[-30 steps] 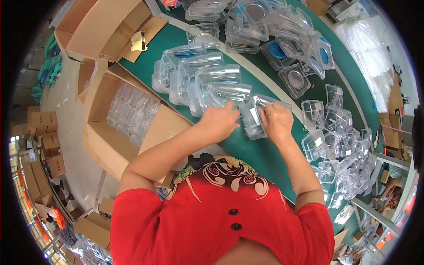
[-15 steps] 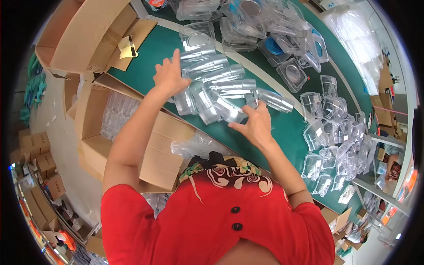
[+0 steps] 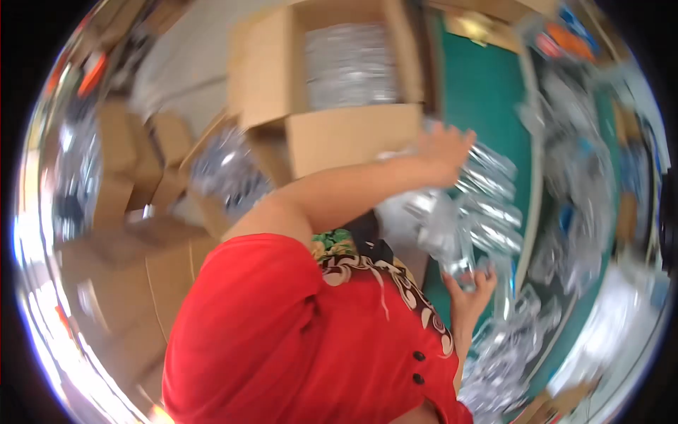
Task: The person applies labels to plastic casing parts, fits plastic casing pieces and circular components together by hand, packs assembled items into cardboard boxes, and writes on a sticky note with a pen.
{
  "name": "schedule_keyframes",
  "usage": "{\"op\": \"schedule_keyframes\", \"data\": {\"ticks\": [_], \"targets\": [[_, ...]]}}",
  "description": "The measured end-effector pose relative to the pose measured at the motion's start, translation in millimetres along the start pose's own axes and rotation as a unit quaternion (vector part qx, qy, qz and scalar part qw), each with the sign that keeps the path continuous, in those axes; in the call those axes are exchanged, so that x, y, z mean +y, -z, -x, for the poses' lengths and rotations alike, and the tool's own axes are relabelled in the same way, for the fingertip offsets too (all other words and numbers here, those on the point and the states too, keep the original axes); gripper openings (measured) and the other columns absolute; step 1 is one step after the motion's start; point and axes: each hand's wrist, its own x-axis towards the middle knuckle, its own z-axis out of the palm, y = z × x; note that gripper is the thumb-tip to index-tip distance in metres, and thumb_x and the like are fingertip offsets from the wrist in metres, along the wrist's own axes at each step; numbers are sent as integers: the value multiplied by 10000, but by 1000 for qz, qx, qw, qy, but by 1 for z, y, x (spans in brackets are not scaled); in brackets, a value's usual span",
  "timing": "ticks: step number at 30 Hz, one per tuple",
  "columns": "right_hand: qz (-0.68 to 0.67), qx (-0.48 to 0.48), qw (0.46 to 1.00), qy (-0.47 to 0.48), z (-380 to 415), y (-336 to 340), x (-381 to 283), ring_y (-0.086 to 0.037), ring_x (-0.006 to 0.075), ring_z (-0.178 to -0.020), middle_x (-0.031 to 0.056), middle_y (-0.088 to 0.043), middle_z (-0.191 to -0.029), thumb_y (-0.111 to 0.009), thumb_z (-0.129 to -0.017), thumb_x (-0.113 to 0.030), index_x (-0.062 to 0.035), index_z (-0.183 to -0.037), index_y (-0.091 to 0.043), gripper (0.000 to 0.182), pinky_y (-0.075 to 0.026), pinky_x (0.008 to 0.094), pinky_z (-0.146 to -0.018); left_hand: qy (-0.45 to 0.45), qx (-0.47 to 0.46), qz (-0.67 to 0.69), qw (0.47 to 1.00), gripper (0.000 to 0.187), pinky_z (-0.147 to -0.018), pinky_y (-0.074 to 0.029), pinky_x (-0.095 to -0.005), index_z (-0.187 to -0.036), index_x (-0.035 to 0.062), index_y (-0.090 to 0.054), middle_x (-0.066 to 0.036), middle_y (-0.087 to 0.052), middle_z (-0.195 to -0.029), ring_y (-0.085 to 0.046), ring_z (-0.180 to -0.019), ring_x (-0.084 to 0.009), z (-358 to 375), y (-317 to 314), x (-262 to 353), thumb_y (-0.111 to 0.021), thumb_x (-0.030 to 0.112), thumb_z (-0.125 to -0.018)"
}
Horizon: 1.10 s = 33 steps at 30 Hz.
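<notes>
Several clear plastic containers (image 3: 491,205) lie in overlapping rows above the green table, some at its near edge. At the upper end of the rows is my left hand (image 3: 443,152), blurred, its fingers spread against the outermost containers. My right hand (image 3: 470,288) is at the lower end, its thumb and fingers around the end of a clear container (image 3: 459,265). Part of the group lies between both hands. Motion blur hides the exact finger contacts.
An open cardboard box (image 3: 265,67) with stacked clear plastic stands beyond my left forearm. Another box (image 3: 201,145) of plastic pieces is left of it. Clear plastic packaging (image 3: 575,169) lines the far side of the green table (image 3: 487,85). More pieces (image 3: 494,371) lie lower right.
The view has swung left, bringing the open box to the upper middle. Both hands and the containers between them now appear farther right, and the picture is blurred.
</notes>
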Motion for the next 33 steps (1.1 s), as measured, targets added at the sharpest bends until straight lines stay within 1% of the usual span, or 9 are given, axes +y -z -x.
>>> {"op": "schedule_keyframes", "data": {"ticks": [3,10,11,14,16,20,23,29,33], "targets": [[68,-65,990,105,12,-7,-11,-455,390,-1153,285,-399,-1308,-859,-579,-179,-32,-751,-560,375,-366,443,-964,75,-42,92,992,783,-876,-437,-521,-1365,82,-331,-222,-508,-1183,-472,-1111,-422,68,29,-43,-694,140,-673],[58,-229,953,190,38,-28,-76,-476,369,-1089,276,-394,-1306,-846,-576,-172,-52,-809,-593,365,-381,436,-936,257,99,141,951,802,-909,-428,-483,-1378,60,-320,-230,-510,-1166,-462,-1100,-413,220,21,-116,-679,130,-665],[68,-239,947,203,43,-34,-90,-469,381,-1165,264,-432,-1287,-850,-564,-162,-48,-778,-597,350,-379,444,-961,288,112,149,939,811,-916,-424,-473,-1378,60,-323,-229,-513,-1156,-458,-1096,-412,244,24,-123,-689,130,-658],[139,-280,885,346,56,-69,-119,-484,385,-1126,269,-434,-1273,-869,-547,-195,-52,-783,-602,385,-388,457,-951,358,153,206,898,854,-939,-413,-463,-1385,63,-324,-226,-512,-1178,-441,-1120,-410,314,18,-164,-722,128,-632],[161,-310,857,379,72,-103,-150,-485,390,-1110,274,-434,-1270,-876,-540,-212,-56,-789,-607,398,-389,462,-952,389,184,223,875,857,-949,-406,-477,-1390,79,-320,-228,-501,-1205,-440,-1129,-426,363,-1,-201,-728,141,-639],[169,-397,809,399,110,-213,-217,-478,394,-1111,287,-420,-1286,-880,-533,-233,-65,-796,-617,407,-381,459,-969,473,214,235,822,883,-978,-387,-465,-1402,80,-309,-241,-483,-1244,-438,-1145,-439,457,-18,-291,-750,164,-642],[164,-442,765,439,137,-319,-257,-476,401,-1112,297,-404,-1305,-877,-541,-254,-79,-801,-619,406,-386,456,-969,474,311,259,782,887,-1009,-356,-460,-1400,73,-316,-251,-467,-1279,-433,-1172,-429,524,-49,-381,-760,178,-640],[111,-511,703,483,149,-543,-276,-456,431,-1156,302,-388,-1321,-859,-573,-322,-93,-824,-620,416,-381,468,-988,633,217,209,713,897,-1043,-320,-460,-1412,64,-298,-240,-462,-1300,-430,-1193,-409,581,-79,-536,-753,175,-646],[108,-563,674,466,136,-655,-268,-429,457,-1202,309,-377,-1328,-857,-574,-333,-103,-816,-620,409,-357,471,-1022,655,201,187,704,933,-1044,-322,-461,-1436,95,-258,-228,-461,-1303,-427,-1193,-416,583,-147,-618,-754,194,-653]]}}
